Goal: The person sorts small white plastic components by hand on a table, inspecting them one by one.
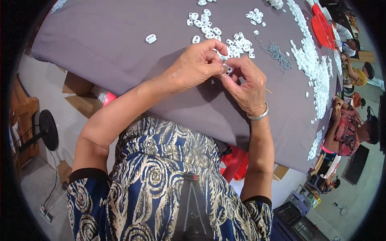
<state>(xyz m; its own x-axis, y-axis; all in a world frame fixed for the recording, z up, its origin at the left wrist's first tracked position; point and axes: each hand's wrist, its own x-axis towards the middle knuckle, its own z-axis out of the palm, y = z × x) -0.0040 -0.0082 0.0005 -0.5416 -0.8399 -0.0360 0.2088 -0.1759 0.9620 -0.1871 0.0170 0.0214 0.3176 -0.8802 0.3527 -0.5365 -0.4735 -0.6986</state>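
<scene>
Head cam: I see loose white pieces (246,42) heaped just beyond, grey bits (277,55) off right. Left hand (197,64) and right hand (248,82) pinch a small white piece (229,70) between them, too covered to tell where its long axis points.

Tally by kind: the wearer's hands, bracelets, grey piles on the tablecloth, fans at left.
Bare left hand, bare right hand: 2
Silver-coloured rounded bracelet: 1
Pile of thin grey pieces: 1
Round black fan: 1
Total: 5

White pieces (240,43) and small grey parts (277,55) lie on a grey cloth-covered table (108,44)
</scene>
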